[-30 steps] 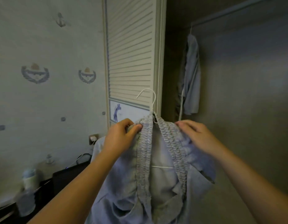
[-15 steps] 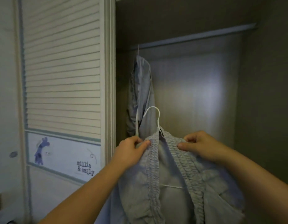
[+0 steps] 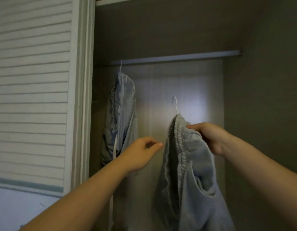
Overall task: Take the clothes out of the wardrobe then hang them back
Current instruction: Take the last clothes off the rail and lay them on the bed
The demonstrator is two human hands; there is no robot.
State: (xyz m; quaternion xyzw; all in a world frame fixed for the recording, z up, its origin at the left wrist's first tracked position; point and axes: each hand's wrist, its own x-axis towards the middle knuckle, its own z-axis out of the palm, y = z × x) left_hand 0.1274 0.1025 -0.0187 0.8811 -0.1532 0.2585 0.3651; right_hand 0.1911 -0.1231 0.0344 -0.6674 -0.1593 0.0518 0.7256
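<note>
Head view, wardrobe interior. My right hand (image 3: 209, 139) has its grip closed on the gathered waistband of the grey garment (image 3: 194, 167). The fingers pinch the fabric just below and to the right of the white hanger hook (image 3: 175, 105). The garment hangs down from that grip, in front of the back wall (image 3: 161, 90). The hook stands upright, well below the rail (image 3: 177, 56) and not touching it. My left hand (image 3: 141, 154) holds nothing, with its fingers loosely curled. Its thumb points at the garment's left edge; I think a narrow gap remains, though the dim light leaves it uncertain. A second grey garment (image 3: 122, 114) hangs from the rail's left end, beside the louvred door (image 3: 31, 97).
</note>
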